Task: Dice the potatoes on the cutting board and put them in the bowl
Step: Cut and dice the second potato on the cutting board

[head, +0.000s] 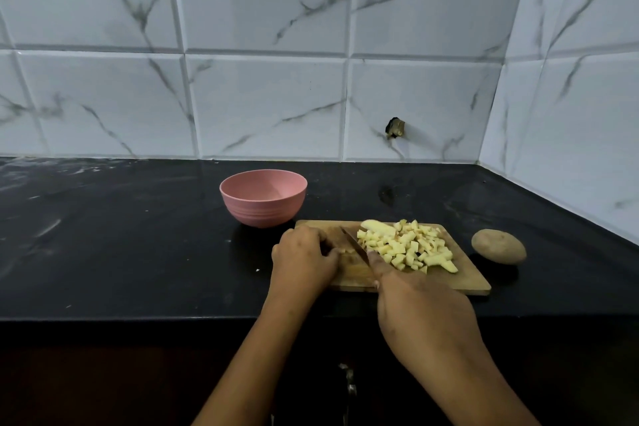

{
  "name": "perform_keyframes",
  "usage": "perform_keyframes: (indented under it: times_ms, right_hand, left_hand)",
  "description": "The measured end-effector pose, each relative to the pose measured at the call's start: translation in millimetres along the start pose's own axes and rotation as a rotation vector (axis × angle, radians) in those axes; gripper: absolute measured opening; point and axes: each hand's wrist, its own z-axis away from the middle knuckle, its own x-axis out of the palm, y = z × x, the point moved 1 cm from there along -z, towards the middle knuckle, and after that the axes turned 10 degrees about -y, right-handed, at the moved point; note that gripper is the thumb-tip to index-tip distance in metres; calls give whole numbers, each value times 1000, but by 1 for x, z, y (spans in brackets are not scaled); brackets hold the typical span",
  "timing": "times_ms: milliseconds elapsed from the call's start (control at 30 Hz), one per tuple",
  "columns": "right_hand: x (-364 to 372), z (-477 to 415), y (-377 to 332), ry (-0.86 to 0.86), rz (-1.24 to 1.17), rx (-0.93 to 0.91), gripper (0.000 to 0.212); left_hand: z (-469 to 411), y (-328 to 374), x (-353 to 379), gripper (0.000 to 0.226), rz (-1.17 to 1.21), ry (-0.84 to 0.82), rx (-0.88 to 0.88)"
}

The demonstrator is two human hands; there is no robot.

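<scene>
Black counter [138, 235], cutting board [460, 282]: right hand [422, 315] around knife [354, 244], left hand [304, 254] curled, grasp unclear.

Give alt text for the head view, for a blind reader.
A person's right hand holds a dark knife beside pale diced potato on a wooden cutting board; the left hand rests on its left end. A round pink bowl stands behind, a whole brown potato to its right.
</scene>
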Motion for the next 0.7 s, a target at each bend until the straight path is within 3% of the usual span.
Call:
perform_keyframes:
  times_ms: [433,700]
  right_hand:
    - [2,-10,-12,-84,68,-56,61]
    - [-7,7,18,-61,-36,-18,53]
  left_hand:
    - [1,-1,2,13,-29,42,29]
    - [2,1,2,17,-157,54,41]
